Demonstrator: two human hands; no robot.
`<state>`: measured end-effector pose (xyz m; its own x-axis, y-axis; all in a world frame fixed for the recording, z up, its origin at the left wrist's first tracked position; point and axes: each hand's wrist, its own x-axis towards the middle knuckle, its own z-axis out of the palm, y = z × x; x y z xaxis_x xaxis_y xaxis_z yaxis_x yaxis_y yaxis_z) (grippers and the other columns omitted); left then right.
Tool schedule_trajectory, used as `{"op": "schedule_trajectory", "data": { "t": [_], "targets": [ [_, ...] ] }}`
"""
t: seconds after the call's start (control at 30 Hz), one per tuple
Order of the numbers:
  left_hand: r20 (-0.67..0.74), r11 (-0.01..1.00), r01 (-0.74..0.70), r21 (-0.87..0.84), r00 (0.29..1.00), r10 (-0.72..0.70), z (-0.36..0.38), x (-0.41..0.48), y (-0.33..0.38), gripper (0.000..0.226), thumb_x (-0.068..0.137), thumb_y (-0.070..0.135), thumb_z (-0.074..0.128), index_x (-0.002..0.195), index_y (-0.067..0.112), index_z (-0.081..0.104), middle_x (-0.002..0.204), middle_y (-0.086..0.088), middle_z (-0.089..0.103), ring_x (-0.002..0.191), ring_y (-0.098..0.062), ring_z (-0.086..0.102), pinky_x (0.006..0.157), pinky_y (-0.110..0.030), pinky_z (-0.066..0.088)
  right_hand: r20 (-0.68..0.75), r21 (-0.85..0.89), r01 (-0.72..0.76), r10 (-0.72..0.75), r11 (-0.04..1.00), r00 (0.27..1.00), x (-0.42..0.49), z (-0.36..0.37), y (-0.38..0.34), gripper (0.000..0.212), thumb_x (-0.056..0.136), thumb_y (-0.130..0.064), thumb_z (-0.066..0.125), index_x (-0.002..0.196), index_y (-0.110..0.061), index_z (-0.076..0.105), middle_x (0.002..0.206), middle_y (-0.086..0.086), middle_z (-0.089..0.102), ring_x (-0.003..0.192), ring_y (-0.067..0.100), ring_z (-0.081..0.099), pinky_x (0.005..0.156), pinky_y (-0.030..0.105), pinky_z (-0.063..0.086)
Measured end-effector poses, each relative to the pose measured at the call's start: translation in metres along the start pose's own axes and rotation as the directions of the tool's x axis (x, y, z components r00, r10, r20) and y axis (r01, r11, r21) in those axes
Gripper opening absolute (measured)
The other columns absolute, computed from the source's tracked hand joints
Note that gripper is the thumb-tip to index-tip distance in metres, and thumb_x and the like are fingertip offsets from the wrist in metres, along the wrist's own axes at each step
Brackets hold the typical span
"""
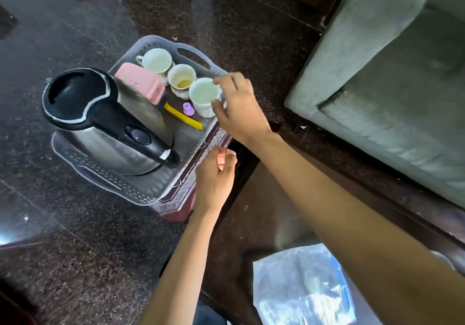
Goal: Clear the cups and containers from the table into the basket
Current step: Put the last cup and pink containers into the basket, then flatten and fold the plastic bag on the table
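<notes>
A translucent grey basket (105, 173) rests on a small dark red stool. Inside it stand a steel kettle (105, 121) with a black lid and handle, a pink container (139, 82), and three white cups. My right hand (237, 108) has its fingers around the rim of the nearest cup (202, 94), at the basket's right side. A second cup (181, 78) holds some brown liquid, and the third cup (156, 60) sits at the far end. My left hand (216, 179) is curled at the basket's near right edge, with a small pink thing between its fingers.
A yellow clip (183, 119) and a small purple cap (188, 108) lie on the basket floor. A grey sofa (390, 73) fills the right side. The dark speckled stone floor (63, 236) surrounds the stool (176, 206). A shiny plastic bag (302, 287) lies at the bottom right.
</notes>
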<state>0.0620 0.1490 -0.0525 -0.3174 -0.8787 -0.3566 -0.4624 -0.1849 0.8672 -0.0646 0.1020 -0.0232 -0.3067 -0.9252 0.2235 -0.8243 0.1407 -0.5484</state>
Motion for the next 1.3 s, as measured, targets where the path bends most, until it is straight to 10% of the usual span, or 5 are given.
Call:
{"op": "schedule_trajectory", "data": {
  "t": [0.4, 0.87, 1.0, 1.13, 1.3],
  "targets": [
    [0.29, 0.946, -0.182, 0.269, 0.952, 0.1, 0.025, -0.072, 0.002, 0.011, 0.095, 0.019, 0.054, 0.097, 0.017, 0.064, 0.084, 0.008, 0.065, 0.074, 0.003, 0.057, 0.062, 0.003, 0.035, -0.222, 0.055, -0.384, 0.386, 0.922, 0.896, -0.185, -0.054, 0.005, 0.028, 0.086, -0.01, 0.059, 0.113, -0.002, 0.059, 0.112, 0.015, 0.055, 0.097, 0.031, 0.049, 0.092, 0.037, 0.042],
    [0.501, 0.866, -0.246, 0.435, 0.865, -0.006, 0.088, -0.159, -0.065, 0.005, 0.091, 0.022, 0.058, 0.092, 0.021, 0.063, 0.087, 0.011, 0.064, 0.079, -0.006, 0.06, 0.061, -0.012, 0.042, -0.257, 0.028, -0.765, 0.745, 0.643, 0.616, -0.392, -0.028, 0.027, 0.031, 0.083, -0.009, 0.062, 0.113, -0.004, 0.058, 0.108, 0.015, 0.055, 0.091, 0.031, 0.05, 0.081, 0.04, 0.047],
    [0.418, 0.733, -0.384, 0.562, 0.896, 0.149, 0.095, -0.168, -0.098, 0.019, 0.088, 0.02, 0.06, 0.105, 0.012, 0.06, 0.108, -0.009, 0.06, 0.099, -0.028, 0.056, 0.081, -0.037, 0.048, -0.299, 0.009, -0.785, 0.751, 0.619, 0.589, -0.431, -0.026, 0.042, 0.04, 0.084, -0.007, 0.06, 0.122, 0.001, 0.051, 0.124, 0.018, 0.051, 0.113, 0.033, 0.048, 0.1, 0.04, 0.042],
    [0.505, 0.507, -0.644, 0.573, 0.764, 0.401, 0.093, -0.181, -0.123, 0.025, 0.088, 0.01, 0.059, 0.113, 0.01, 0.059, 0.123, -0.014, 0.057, 0.115, -0.033, 0.052, 0.093, -0.045, 0.044, -0.256, -0.085, -0.735, 0.698, 0.673, 0.669, -0.455, -0.015, 0.049, 0.052, 0.091, -0.008, 0.048, 0.14, 0.003, 0.039, 0.149, 0.02, 0.036, 0.141, 0.035, 0.03, 0.117, 0.04, 0.025],
    [0.764, 0.231, -0.813, 0.535, 0.582, 0.277, 0.093, -0.181, -0.161, 0.042, 0.096, 0.028, 0.048, 0.136, 0.019, 0.05, 0.151, -0.012, 0.037, 0.137, -0.039, 0.035, 0.11, -0.055, 0.028, 0.065, -0.234, -0.473, 0.499, 0.849, 0.864, -0.47, 0.026, 0.049, 0.062, 0.095, -0.029, 0.04, 0.15, -0.006, 0.023, 0.158, 0.012, 0.017, 0.147, 0.026, 0.012, 0.12, 0.042, 0.011]
  ]
}}
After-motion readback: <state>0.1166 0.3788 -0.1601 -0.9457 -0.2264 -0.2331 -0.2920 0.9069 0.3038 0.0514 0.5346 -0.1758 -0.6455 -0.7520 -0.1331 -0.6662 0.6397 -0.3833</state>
